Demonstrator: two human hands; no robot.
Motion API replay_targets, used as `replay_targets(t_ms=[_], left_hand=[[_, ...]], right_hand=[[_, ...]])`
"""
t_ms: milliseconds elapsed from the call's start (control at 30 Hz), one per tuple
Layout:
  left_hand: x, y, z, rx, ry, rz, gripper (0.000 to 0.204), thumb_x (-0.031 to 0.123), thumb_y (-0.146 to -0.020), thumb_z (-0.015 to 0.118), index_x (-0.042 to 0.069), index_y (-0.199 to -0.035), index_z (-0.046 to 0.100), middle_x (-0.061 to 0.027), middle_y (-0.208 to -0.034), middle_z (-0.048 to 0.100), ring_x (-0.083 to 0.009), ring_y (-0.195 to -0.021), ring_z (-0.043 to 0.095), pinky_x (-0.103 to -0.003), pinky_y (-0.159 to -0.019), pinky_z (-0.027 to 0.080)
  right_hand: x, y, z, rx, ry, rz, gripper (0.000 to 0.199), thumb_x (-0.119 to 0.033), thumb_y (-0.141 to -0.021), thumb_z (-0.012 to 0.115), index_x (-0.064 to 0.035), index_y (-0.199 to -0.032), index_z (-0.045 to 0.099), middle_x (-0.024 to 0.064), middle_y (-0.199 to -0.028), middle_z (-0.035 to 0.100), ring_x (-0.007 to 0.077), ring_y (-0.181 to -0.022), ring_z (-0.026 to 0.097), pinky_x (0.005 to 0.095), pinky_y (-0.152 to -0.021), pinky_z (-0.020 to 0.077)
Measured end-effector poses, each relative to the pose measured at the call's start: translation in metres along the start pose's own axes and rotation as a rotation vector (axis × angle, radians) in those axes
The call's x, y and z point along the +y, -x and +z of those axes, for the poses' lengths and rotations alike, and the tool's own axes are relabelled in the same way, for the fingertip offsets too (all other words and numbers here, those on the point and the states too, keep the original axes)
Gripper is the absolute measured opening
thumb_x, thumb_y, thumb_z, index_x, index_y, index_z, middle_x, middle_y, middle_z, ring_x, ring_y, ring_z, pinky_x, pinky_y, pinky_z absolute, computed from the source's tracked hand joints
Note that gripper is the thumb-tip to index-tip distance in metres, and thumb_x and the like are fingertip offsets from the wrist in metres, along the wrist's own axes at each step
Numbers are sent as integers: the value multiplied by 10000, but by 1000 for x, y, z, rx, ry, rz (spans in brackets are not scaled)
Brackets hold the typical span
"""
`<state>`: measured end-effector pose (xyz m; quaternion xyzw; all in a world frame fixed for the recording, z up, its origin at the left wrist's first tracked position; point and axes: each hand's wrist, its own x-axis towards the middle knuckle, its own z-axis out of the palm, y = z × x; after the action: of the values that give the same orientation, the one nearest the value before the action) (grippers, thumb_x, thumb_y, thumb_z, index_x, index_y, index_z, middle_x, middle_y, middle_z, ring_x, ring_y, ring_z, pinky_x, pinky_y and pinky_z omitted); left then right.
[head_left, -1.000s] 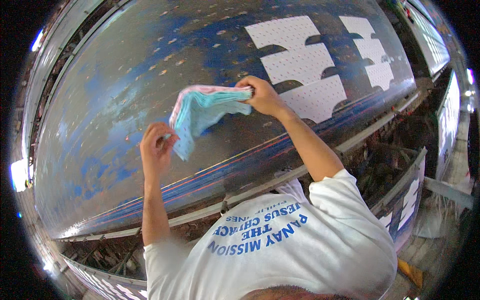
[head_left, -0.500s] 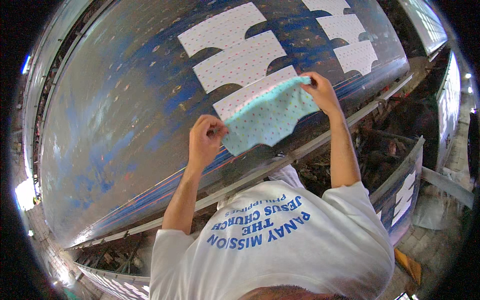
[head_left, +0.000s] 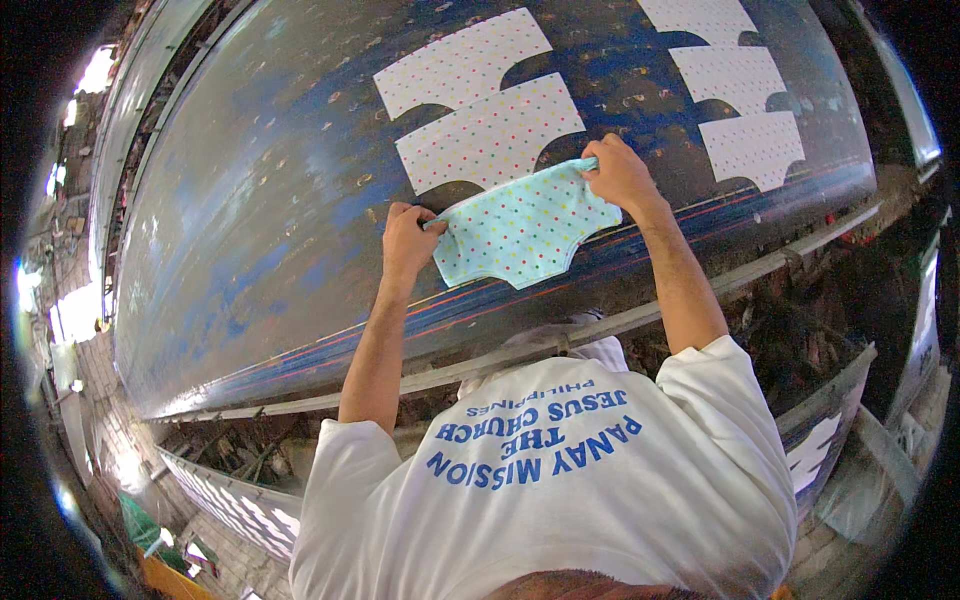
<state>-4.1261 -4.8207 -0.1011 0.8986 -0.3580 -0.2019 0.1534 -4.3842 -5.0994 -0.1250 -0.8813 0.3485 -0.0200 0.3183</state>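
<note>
A light blue cloth piece [head_left: 520, 230] with coloured dots, cut with a straight far edge and curved notches at its near corners, is stretched between my two hands. My left hand [head_left: 408, 240] pinches its far left corner. At the far right corner, my right hand [head_left: 620, 172] grips the cloth between thumb and fingers. The piece is at the near end of a column of white dotted cloth pieces [head_left: 490, 135] on the dark, blue-stained table [head_left: 270, 220]. Whether it fully touches the table, I cannot tell.
A second column of white dotted pieces [head_left: 752, 148] lies to the right. A metal rail [head_left: 740, 285] runs along the table's near edge, close to my body. Other long tables bearing white pieces [head_left: 235, 505] stand behind me, and another table [head_left: 135, 150] is beyond the far left edge.
The light blue cloth has been drawn flatter and straighter, and now hides the white piece that showed behind it. Both hands keep their hold. The whole view has shifted slightly.
</note>
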Motion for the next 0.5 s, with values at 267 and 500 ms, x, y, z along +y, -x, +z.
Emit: replay_targets(t_ms=[267, 500], left_hand=[[13, 4, 11, 8, -247, 163, 310, 176, -831, 756, -23, -1056, 683, -226, -1163, 631, -401, -1064, 637, -475, -926, 533], [13, 42, 3, 41, 122, 243, 321, 173, -919, 711, -1, -1170, 613, -223, -1137, 681, -418, -1058, 661, -495, -910, 530]], right_hand=[[-7, 2, -4, -38, 92, -130, 191, -146, -790, 761, -51, -915, 651, 149, -1007, 604, 366, -1007, 619, 443, -861, 514], [-53, 45, -22, -40, 7, -13, 241, -110, -792, 786, -30, -956, 628, 156, -928, 687, 358, -893, 680, 424, -793, 528]])
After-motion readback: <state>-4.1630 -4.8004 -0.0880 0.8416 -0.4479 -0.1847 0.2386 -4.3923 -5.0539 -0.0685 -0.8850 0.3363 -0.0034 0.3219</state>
